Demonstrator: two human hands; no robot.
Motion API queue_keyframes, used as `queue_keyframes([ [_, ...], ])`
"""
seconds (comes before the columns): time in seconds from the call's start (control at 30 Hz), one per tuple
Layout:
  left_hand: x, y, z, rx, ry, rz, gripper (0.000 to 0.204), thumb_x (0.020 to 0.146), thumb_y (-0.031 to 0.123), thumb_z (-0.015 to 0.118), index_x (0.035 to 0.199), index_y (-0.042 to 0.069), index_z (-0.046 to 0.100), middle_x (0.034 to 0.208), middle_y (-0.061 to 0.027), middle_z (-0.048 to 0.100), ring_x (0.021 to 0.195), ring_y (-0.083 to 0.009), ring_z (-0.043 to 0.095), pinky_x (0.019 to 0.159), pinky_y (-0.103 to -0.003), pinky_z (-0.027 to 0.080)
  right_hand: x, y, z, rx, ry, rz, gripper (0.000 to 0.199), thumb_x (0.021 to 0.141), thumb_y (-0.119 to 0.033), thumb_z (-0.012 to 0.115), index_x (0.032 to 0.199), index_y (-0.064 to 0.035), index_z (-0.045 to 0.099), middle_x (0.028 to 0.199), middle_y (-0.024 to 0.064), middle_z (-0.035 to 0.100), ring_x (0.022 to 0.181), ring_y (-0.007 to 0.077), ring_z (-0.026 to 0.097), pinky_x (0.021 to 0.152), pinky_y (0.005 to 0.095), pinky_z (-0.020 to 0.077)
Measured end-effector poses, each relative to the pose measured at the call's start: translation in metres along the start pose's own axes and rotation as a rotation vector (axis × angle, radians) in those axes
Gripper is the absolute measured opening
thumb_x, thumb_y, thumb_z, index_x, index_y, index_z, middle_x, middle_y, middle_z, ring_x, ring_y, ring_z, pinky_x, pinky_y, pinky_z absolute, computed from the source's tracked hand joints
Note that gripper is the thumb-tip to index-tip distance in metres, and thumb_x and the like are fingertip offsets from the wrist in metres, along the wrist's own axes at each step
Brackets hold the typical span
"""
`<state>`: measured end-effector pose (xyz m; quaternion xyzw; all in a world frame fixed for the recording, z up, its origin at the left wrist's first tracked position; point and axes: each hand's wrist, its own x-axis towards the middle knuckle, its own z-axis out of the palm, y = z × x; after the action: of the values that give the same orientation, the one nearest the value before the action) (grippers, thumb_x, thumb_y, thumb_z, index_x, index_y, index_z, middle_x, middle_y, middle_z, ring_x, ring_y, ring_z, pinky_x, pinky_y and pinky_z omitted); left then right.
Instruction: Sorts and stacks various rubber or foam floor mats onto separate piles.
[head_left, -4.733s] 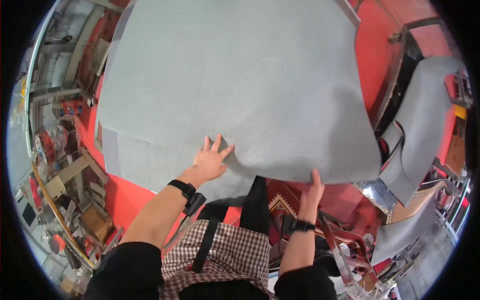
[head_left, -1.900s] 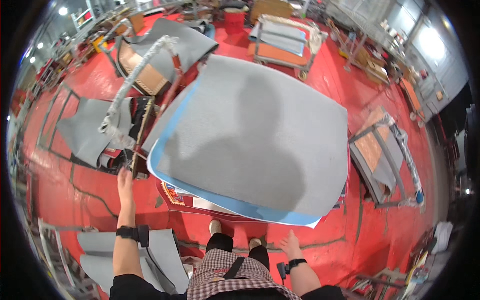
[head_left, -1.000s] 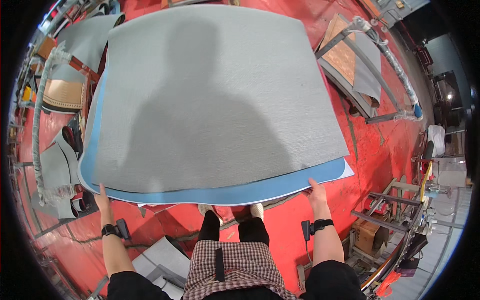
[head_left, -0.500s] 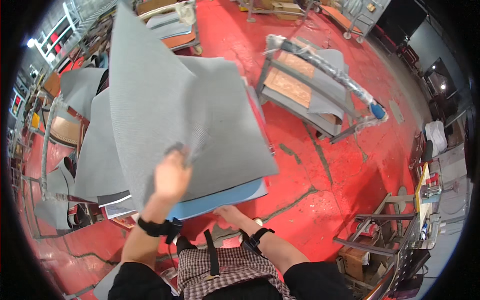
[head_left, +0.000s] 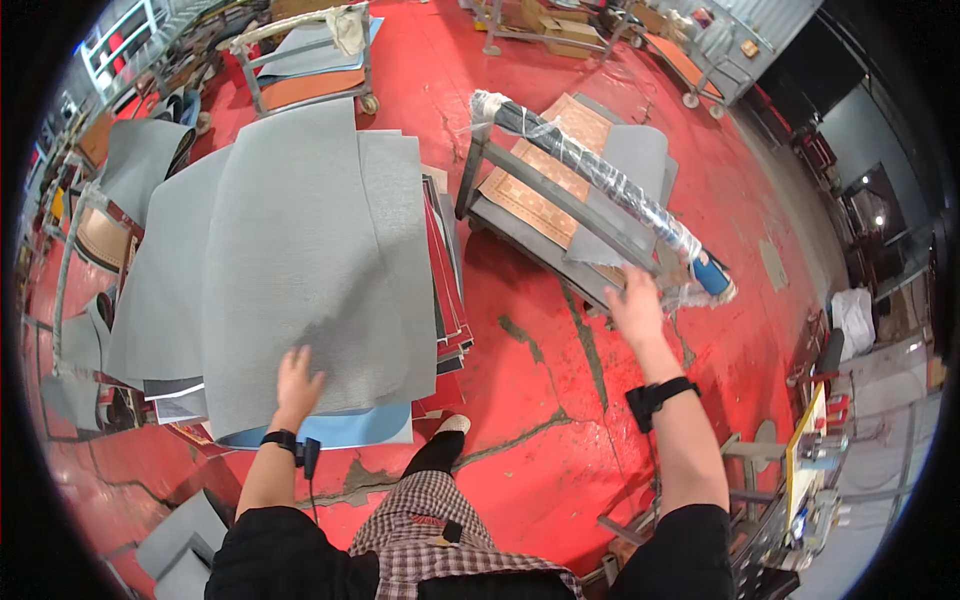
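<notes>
A large pile of grey mats [head_left: 290,230] lies to my left, their upper sheets overlapping and mostly flat. Below them, a blue sheet [head_left: 360,428] sticks out along the near edge. My left hand [head_left: 297,388] is over the near part of the top mat, fingers apart and holding nothing; whether it touches the surface I cannot tell. Off to the right, my right hand [head_left: 638,308] is stretched out with spread fingers, empty, close to the near side of a low metal trolley [head_left: 570,200]. Each wrist wears a black strap.
Across the trolley lies a plastic-wrapped roll [head_left: 610,165] with a blue end, above tan patterned mats [head_left: 535,190] and grey sheets. Another cart [head_left: 310,90] stands far left. At right is a bench [head_left: 810,440] with metal frames. The red floor [head_left: 510,440] is cracked.
The grey mat that my left hand held up has come down flat on the pile, and that hand has let go. My right hand has swung from the pile's near edge toward the trolley.
</notes>
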<state>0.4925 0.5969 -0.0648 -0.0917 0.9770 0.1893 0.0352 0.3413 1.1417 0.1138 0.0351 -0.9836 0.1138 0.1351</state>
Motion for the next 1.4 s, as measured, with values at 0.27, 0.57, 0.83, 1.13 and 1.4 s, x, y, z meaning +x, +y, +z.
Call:
queue_keyframes([
  [0.27,-0.024,0.005,0.021,0.094,-0.062,-0.191,0.061,0.077,0.021,0.062,0.132,0.009,0.037,0.131,-0.0207,0.039,0.123,-0.0357,0.035,0.101,-0.042,0.031,0.163,0.113,0.040,-0.559,-0.161,-0.081,0.082,0.068,-0.035,0.071,0.133,-0.0032,0.030,0.132,0.0182,0.040,0.124,0.0301,0.037,0.106,0.0475,0.0222],
  [0.57,0.001,0.112,0.096,-0.007,-0.072,-0.439,0.056,0.079,0.014,0.058,0.130,0.006,0.039,0.126,-0.0228,0.042,0.118,-0.0372,0.039,0.100,-0.043,0.032,0.234,0.167,0.067,-0.134,-0.233,-0.180,0.049,0.065,-0.037,0.069,0.101,-0.0092,0.050,0.076,0.0154,0.062,0.070,0.0349,0.061,0.059,0.0419,0.0477],
  [0.83,0.061,0.213,0.146,-0.124,0.079,-0.513,0.053,0.078,0.015,0.059,0.127,0.005,0.041,0.123,-0.0234,0.045,0.116,-0.0378,0.041,0.098,-0.043,0.034,0.292,0.244,0.111,-0.116,-0.180,-0.213,0.042,0.066,-0.033,0.068,0.097,-0.0088,0.052,0.079,0.0176,0.062,0.076,0.0378,0.060,0.064,0.0449,0.0470],
  [1.13,0.089,0.275,0.137,-0.336,0.163,-0.714,0.051,0.078,0.018,0.059,0.125,0.003,0.045,0.116,-0.0242,0.051,0.112,-0.0371,0.046,0.095,-0.042,0.037,0.388,0.297,0.127,-0.020,-0.285,-0.094,0.045,0.063,-0.031,0.068,0.095,-0.0069,0.049,0.083,0.0198,0.061,0.080,0.0397,0.058,0.066,0.0449,0.0457],
  [1.4,0.166,0.179,0.151,-0.399,0.250,-0.961,0.049,0.078,0.025,0.058,0.121,0.002,0.050,0.113,-0.0239,0.055,0.107,-0.0347,0.053,0.091,-0.039,0.041,0.424,0.293,0.138,0.099,-0.477,0.121,0.046,0.061,-0.025,0.069,0.097,-0.0053,0.050,0.089,0.0187,0.061,0.088,0.0364,0.059,0.074,0.0424,0.0456],
])
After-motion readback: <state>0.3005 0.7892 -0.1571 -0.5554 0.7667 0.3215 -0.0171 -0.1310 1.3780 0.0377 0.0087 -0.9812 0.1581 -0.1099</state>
